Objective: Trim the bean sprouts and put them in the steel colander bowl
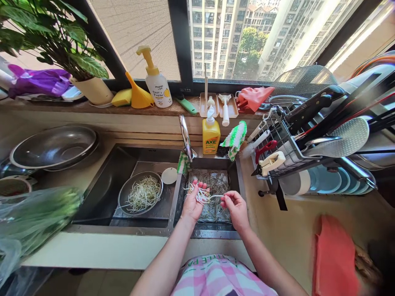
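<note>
Pink-and-white checked apron fills the bottom of the view, its printed lettering cut off so that only something like "TLE PA" can be read. Both forearms reach forward from it, wrists turned inward, over the stainless steel sink. The left hand lies palm up, its loose, half-curled grip cradling a small clump of bean sprouts. The right hand holds a narrow pinch, thumb and forefinger closed on one long white sprout that stretches across from the clump. Both hands are over the right basin, where a clear dish holds a tangle of sprout strands. In the left basin, a wire strainer sits heaped with pale sprouts. Behind the chrome faucet stands a yellow bottle of AXE dish liquid, with a green-and-white scrubbing brush just beside it. Farther back on the window ledge, a white pump bottle reads "FRUIT" and "FRESH", near a yellow funnel. A loaded dish rack stands on the worktop to the right.
</note>
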{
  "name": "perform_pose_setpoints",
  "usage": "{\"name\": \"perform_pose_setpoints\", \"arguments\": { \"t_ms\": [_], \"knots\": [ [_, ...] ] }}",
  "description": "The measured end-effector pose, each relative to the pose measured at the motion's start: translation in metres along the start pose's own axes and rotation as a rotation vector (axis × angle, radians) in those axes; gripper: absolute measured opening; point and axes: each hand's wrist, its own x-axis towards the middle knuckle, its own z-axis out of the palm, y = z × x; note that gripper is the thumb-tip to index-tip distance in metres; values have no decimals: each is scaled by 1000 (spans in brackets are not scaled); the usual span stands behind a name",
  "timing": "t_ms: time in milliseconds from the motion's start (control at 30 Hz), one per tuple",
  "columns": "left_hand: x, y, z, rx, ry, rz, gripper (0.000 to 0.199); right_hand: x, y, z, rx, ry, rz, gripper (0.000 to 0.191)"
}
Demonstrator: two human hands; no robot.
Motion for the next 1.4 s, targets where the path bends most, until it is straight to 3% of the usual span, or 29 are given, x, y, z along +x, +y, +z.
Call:
{"name": "perform_pose_setpoints", "arguments": {
  "t_ms": [100,200,300,367,433,533,700,867,1067,1167,1233,1333,1400],
  "knots": [
    [-2,-4,-5,57,0,-37,18,6,-4,-2,205,44,115,26],
    [-8,-10,-6,125,-76,-107,24,10,-3,3,312,45,182,29],
    [-13,-16,-5,168,-195,-124,38,10,3,9,311,23,242,30],
    [-13,-18,-4,189,-205,-92,41,8,7,13,222,-6,234,30],
    [-12,-18,-4,214,-159,-62,37,7,8,13,92,-55,155,28],
    [-9,-15,-4,251,-111,-73,34,8,5,9,-121,-119,-87,22],
    [-8,-9,-4,260,-101,-119,32,13,-8,-2,-450,-334,-423,18],
    [-9,-8,-1,251,-79,-149,29,14,-14,-3,-560,-341,-511,14],
    [-8,-7,-1,239,-67,-195,26,12,-14,0,-636,-379,-509,9],
    [-9,-6,-1,211,-74,-209,25,14,-10,2,-660,-340,-466,7],
    [-9,-5,-1,169,-86,-203,26,15,-8,3,-621,-250,-425,7],
    [-9,-1,-1,87,-113,-197,25,18,-6,1,-468,-93,-324,5],
    [-8,2,-1,30,-131,-199,25,18,-7,-1,-358,-83,-253,6]
  ]
}}
